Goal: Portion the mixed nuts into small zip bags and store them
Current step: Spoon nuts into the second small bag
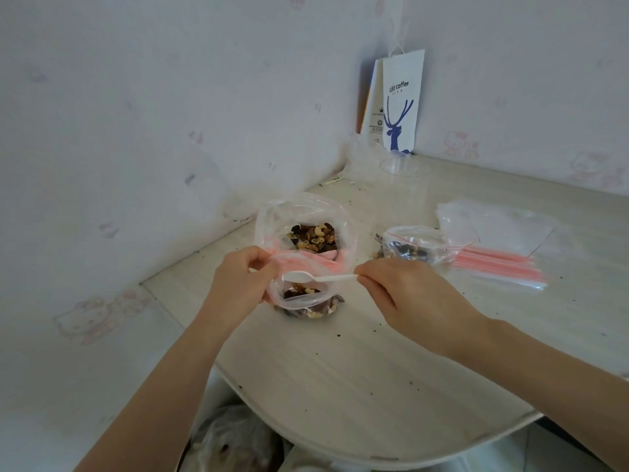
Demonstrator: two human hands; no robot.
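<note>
From my feed I can read only "uckin coffee" in dark blue on the white paper bag [403, 97] leaning in the corner; the word's first letter is cut off, and a blue deer-head logo sits below it. The second bag [373, 110] behind it has a small crown mark and fine print too small for me to read. The white sticker [378, 237] on the farther zip bag [413, 245] is just as illegible.
</note>
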